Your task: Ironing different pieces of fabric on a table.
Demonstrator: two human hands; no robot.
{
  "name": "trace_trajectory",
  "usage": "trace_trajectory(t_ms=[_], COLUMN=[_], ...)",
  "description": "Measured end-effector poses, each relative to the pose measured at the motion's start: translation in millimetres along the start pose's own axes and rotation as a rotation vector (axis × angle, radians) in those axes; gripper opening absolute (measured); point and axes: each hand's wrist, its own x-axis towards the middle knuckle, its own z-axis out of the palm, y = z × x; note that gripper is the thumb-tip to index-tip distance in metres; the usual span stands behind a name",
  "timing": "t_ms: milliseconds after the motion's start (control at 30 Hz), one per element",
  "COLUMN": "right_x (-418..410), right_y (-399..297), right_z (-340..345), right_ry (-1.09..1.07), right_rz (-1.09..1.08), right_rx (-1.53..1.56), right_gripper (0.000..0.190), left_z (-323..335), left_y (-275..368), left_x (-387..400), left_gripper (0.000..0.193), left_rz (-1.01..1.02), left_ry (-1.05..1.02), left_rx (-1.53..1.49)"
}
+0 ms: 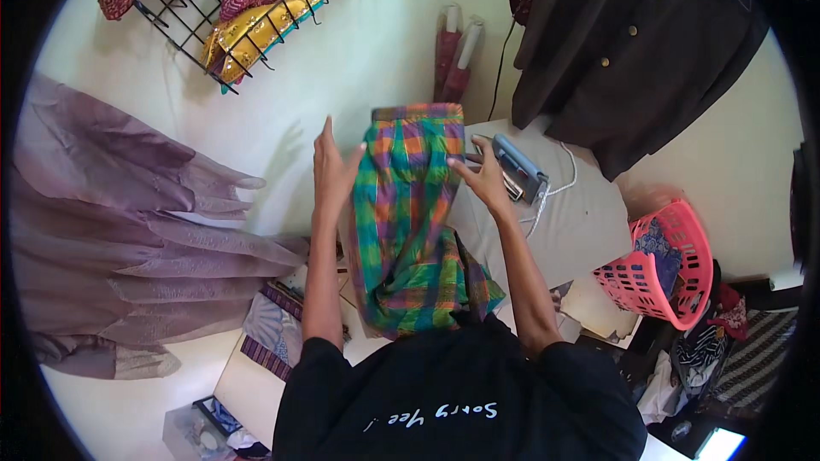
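A plaid garment point(410, 186) in green, purple and orange lies in front of me, its waistband-like edge at the far end. Its lower part bunches up against my black shirt. My left hand point(336, 173) is beside the garment's left edge, fingers pointing up and thumb spread toward the cloth. On the other side, my right hand point(483, 176) has its thumb at the cloth's right edge and its fingers apart. Neither hand visibly grips the fabric. A blue-grey clothes iron point(519, 163) rests just beyond the right hand, on a pale cloth-covered ironing surface point(576, 224).
A white twisted cord point(572, 169) trails from the iron. A pink plastic basket point(695, 282) with blue cloth stands at right. Above hang a dark buttoned jacket point(596, 77) and a black wire rack point(186, 45) with folded textiles. Sheer mauve fabric point(128, 250) drapes at left.
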Motion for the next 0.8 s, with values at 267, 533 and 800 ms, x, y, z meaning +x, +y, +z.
trace_trajectory(t_ms=[267,533,800], right_x=[-117.4,-143.6,-127.8], right_y=[55.7,32.5,-34.9], right_z=[11.3,-34.3,19.5], right_ry=[-0.338,-0.564,-0.189], right_rz=[-0.134,0.262,0.040], right_rx=[-0.605,-0.467,-0.071], right_gripper=[0.074,0.049,0.029], left_z=[28.7,0.8,10.5], left_y=[-25.9,-39.7,71.6], left_x=[-161.6,-206.8,-176.4], left_gripper=[0.098,0.046,0.045], left_rz=[-0.425,-0.527,-0.193], left_ry=[-0.424,-0.271,-0.323], left_rx=[0.351,-0.050,-0.104])
